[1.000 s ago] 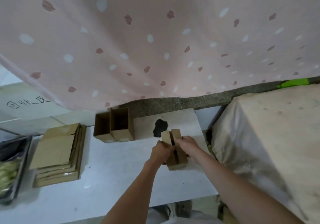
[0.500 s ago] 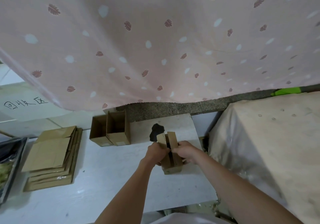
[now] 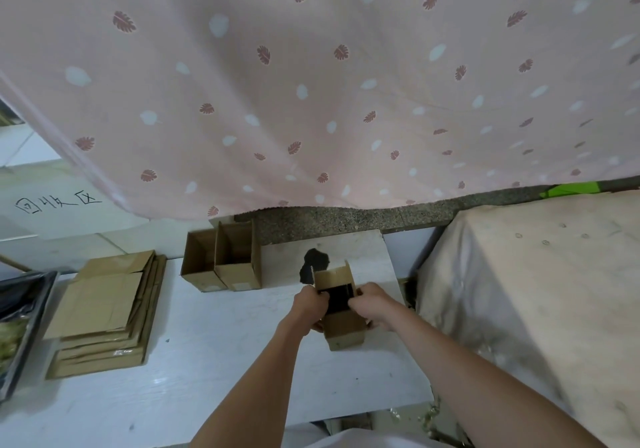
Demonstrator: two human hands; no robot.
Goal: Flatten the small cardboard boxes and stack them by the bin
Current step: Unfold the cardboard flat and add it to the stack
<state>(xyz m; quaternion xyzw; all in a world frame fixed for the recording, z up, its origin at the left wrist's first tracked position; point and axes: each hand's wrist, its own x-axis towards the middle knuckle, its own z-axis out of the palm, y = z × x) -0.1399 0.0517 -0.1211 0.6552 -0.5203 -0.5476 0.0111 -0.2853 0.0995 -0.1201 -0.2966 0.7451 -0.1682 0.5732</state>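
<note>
My left hand (image 3: 309, 304) and right hand (image 3: 370, 304) grip opposite rims of an open small box (image 3: 341, 326) standing on the white table (image 3: 194, 361); beyond my left hand stand two open boxes (image 3: 223, 260), farther left the flattened stack (image 3: 104, 312)

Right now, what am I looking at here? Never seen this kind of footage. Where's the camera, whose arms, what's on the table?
There is no robot. The single picture comes from a wide-angle camera worn on a person's head, looking forward and down, so the two bare arms coming in from the bottom are the wearer's own. The left hand and right hand grip opposite sides of a small open cardboard box, fingers curled over its top edges. It is still box-shaped, not flat. On the white table sit two more open boxes side by side, and at the left a stack of flattened cardboard beside a dark bin at the frame's edge. A pink leaf-print curtain hangs behind.
</note>
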